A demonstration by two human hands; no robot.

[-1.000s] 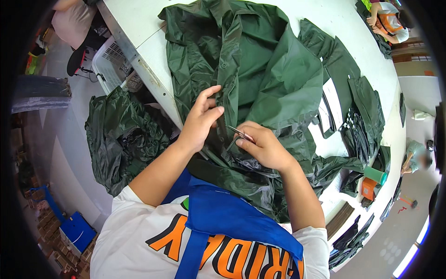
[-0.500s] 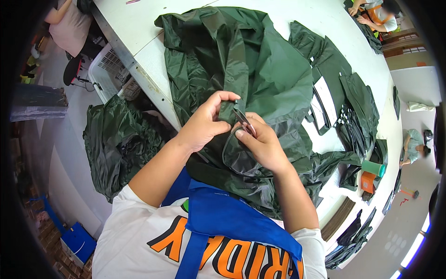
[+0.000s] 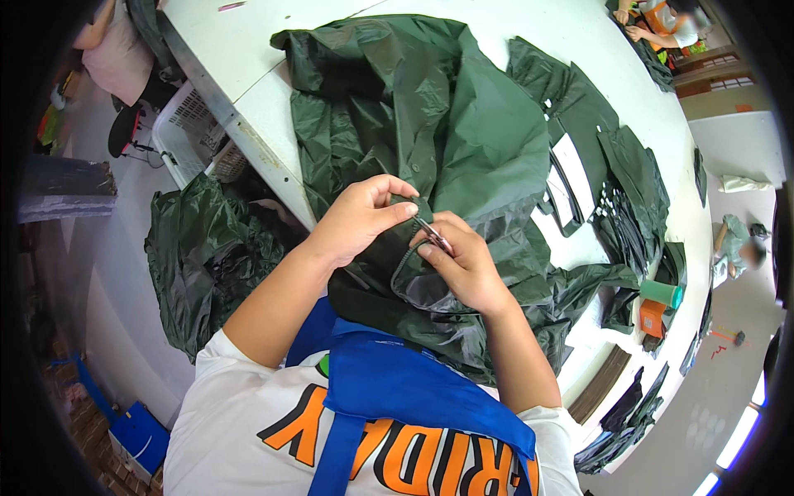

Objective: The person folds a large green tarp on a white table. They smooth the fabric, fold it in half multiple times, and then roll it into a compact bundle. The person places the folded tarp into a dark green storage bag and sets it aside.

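Observation:
A dark green shiny garment [image 3: 496,140] lies bunched over the white table in front of me. My left hand [image 3: 357,221] pinches a strip of its edge between thumb and fingertips. In my right hand [image 3: 470,263] is a small pair of scissors [image 3: 435,236], with the tips at the garment edge right beside my left thumb. The blades look nearly together. A zipper [image 3: 399,266] curves down from under the right hand along the garment's edge. What exactly lies between the blades is too small to make out.
More green garment pieces [image 3: 633,169] and a white sheet [image 3: 571,178] lie to the right on the table [image 3: 248,50]. A green cylinder [image 3: 660,293] sits by an orange box [image 3: 652,319]. Green fabric [image 3: 207,256] hangs at left near a white basket [image 3: 178,132]. Other people work farther off.
My left thumb has moved up toward its fingertips, tightening the pinch on the garment edge. The scissor blades have come closer together, and the garment's flap at my left fingers has folded down.

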